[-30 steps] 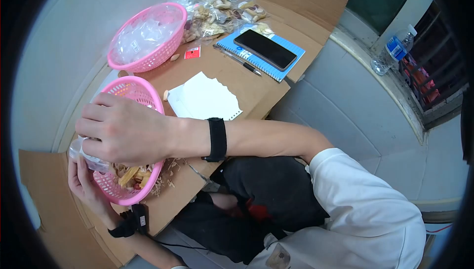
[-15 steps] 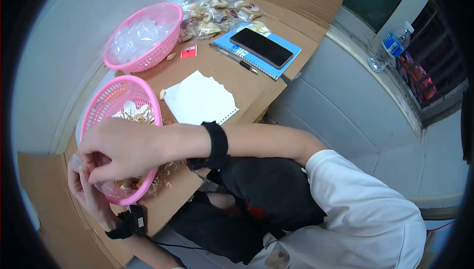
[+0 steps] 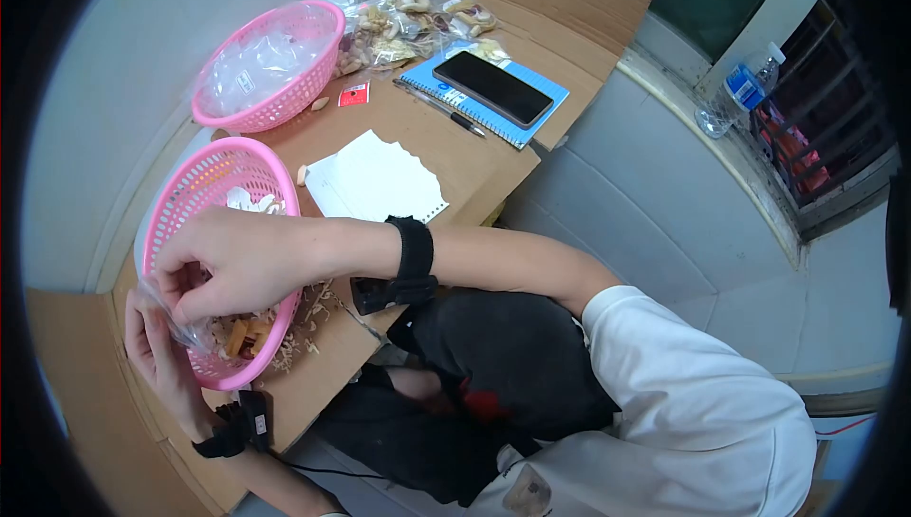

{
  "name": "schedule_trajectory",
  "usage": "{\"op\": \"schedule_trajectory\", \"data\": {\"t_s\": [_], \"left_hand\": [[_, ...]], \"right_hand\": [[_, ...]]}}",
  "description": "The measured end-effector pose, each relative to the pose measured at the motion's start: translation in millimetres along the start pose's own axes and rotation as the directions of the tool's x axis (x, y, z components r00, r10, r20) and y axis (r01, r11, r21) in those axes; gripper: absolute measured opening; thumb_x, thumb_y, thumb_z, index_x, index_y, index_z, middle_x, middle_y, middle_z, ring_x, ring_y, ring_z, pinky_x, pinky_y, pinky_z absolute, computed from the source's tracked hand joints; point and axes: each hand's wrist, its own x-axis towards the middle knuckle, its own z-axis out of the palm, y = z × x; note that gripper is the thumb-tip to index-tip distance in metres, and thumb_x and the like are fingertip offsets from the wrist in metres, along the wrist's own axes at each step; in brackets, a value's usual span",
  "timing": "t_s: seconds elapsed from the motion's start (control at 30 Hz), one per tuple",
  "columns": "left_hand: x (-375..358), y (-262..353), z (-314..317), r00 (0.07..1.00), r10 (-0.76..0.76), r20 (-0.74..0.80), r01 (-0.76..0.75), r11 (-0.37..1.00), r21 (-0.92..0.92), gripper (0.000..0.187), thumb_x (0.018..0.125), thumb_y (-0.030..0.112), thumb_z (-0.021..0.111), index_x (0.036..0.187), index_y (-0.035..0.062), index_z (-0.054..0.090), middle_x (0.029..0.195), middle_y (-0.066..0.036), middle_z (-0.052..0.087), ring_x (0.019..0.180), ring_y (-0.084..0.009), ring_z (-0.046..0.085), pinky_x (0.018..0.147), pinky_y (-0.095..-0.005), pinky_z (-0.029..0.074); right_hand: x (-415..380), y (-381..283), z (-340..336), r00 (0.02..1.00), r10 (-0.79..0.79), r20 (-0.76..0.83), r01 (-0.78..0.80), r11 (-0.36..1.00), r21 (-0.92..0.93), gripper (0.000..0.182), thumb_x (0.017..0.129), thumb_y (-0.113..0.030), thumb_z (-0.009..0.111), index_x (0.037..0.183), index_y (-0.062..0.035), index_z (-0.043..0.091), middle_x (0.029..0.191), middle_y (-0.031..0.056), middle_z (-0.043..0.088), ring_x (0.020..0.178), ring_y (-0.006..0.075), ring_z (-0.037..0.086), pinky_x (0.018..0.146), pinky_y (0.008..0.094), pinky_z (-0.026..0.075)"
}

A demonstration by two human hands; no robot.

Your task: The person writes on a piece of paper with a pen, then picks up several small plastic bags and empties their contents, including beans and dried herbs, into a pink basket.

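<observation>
Over the near pink basket (image 3: 285,180), my right hand (image 3: 232,256) is closed, its fingers pinching a clear plastic bag (image 3: 193,332). My left hand (image 3: 159,346) is at the basket's left side, with its fingers closed on the same bag. What the bag holds is hidden by my fingers. Inside the basket lie white pieces (image 3: 249,201), pale shavings and yellow-brown pieces (image 3: 245,337). Black straps are around both wrists.
A second pink basket (image 3: 275,117) holds clear bags. Filled bags (image 3: 403,28) lie behind a phone (image 3: 493,88) on a blue notebook (image 3: 546,116), with a pen (image 3: 441,109) beside it. Torn paper (image 3: 375,180) lies on the cardboard. A bottle (image 3: 745,90) stands on the ledge.
The whole view has shifted slightly. My right hand has moved a little up off the bag's lower part, and more of the bag and the yellow-brown pieces now show.
</observation>
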Motion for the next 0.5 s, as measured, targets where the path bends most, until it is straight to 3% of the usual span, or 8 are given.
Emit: {"op": "schedule_trajectory", "data": {"t_s": [0.07, 0.13, 0.17, 0.23, 0.27, 0.33, 0.47, 0.5], "left_hand": [[0, 3, 3, 0.999, 0.009, 0.045, -0.01, 1.0, 0.023, 0.022, 0.103, 0.021, 0.05, 0.092, 0.0029, 0.054, 0.088, 0.001, 0.053, 0.081, -0.0049, 0.049, 0.074, -0.0207, 0.041], [0, 7, 6, 0.999, 0.043, -0.023, -0.037, 0.979, 0.199, 0.025, 0.103, 0.018, 0.05, 0.082, 0.005, 0.05, 0.08, 0.002, 0.049, 0.074, -0.003, 0.043, 0.066, -0.0186, 0.034], [1, 6, 1, 0.999, 0.044, -0.023, -0.038, 0.98, 0.196, 0.025, 0.103, 0.018, 0.05, 0.082, 0.005, 0.05, 0.08, 0.002, 0.049, 0.074, -0.003, 0.043, 0.066, -0.0186, 0.034], [4, 1, -13, 0.987, 0.141, 0.083, -0.157, 0.954, 0.257, 0.024, 0.101, 0.012, 0.052, 0.079, 0.0034, 0.048, 0.076, 0.001, 0.048, 0.072, -0.0044, 0.041, 0.064, -0.0197, 0.032], [4, 1, -10, 0.986, 0.141, 0.084, -0.158, 0.954, 0.254, 0.024, 0.101, 0.012, 0.052, 0.079, 0.0034, 0.048, 0.076, 0.001, 0.048, 0.072, -0.0044, 0.041, 0.064, -0.0197, 0.032], [3, 1, 2, 0.924, 0.382, 0.016, -0.346, 0.818, 0.46, 0.022, 0.099, 0.006, 0.054, 0.079, 0.0015, 0.048, 0.075, 0.0, 0.046, 0.07, -0.0071, 0.04, 0.065, -0.021, 0.033], [2, 4, 3, 0.916, 0.402, 0.023, -0.361, 0.795, 0.487, 0.023, 0.098, 0.003, 0.055, 0.077, 0.0009, 0.046, 0.074, 0.0, 0.045, 0.069, -0.009, 0.039, 0.065, -0.022, 0.033], [3, 5, 2, 0.879, 0.47, 0.083, -0.427, 0.697, 0.576, 0.023, 0.099, 0.006, 0.054, 0.078, 0.0008, 0.046, 0.074, 0.0, 0.045, 0.069, -0.0093, 0.039, 0.065, -0.0222, 0.033]], "right_hand": [[0, 3, 2, 1.0, -0.011, -0.028, 0.012, 1.0, 0.01, 0.02, 0.077, -0.018, 0.068, 0.071, -0.0003, 0.062, 0.07, 0.013, 0.066, 0.062, 0.0275, 0.064, 0.058, 0.0358, 0.049], [1, 2, 5, 0.975, -0.13, -0.181, 0.067, 0.946, -0.318, 0.018, 0.075, -0.017, 0.066, 0.07, -0.0004, 0.062, 0.067, 0.0133, 0.065, 0.058, 0.0297, 0.063, 0.057, 0.0384, 0.049], [1, 0, 2, 0.975, -0.129, -0.181, 0.066, 0.945, -0.32, 0.018, 0.075, -0.017, 0.066, 0.07, -0.0004, 0.062, 0.067, 0.0133, 0.065, 0.058, 0.0297, 0.063, 0.057, 0.0384, 0.049], [3, -6, -5, 0.942, -0.239, -0.235, 0.038, 0.773, -0.634, 0.018, 0.07, -0.017, 0.066, 0.066, -0.001, 0.061, 0.062, 0.0132, 0.063, 0.055, 0.0314, 0.062, 0.056, 0.041, 0.048], [4, -9, -4, 0.942, -0.238, -0.235, 0.036, 0.772, -0.635, 0.018, 0.07, -0.017, 0.066, 0.066, -0.001, 0.061, 0.062, 0.0132, 0.063, 0.055, 0.0314, 0.062, 0.056, 0.041, 0.048], [4, -14, 2, 0.918, -0.302, -0.259, 0.027, 0.696, -0.717, 0.02, 0.067, -0.019, 0.067, 0.067, -0.0003, 0.06, 0.059, 0.0151, 0.06, 0.055, 0.0325, 0.062, 0.055, 0.0419, 0.048], [6, -14, 9, 0.963, -0.178, -0.2, -0.037, 0.65, -0.759, 0.019, 0.068, -0.015, 0.066, 0.075, 0.0014, 0.059, 0.059, 0.0165, 0.059, 0.055, 0.0341, 0.062, 0.055, 0.0427, 0.049], [8, -9, 5, 0.951, -0.207, -0.228, -0.04, 0.653, -0.757, 0.02, 0.069, -0.013, 0.065, 0.079, 0.0033, 0.058, 0.058, 0.017, 0.059, 0.056, 0.0353, 0.062, 0.055, 0.0433, 0.049]]}}
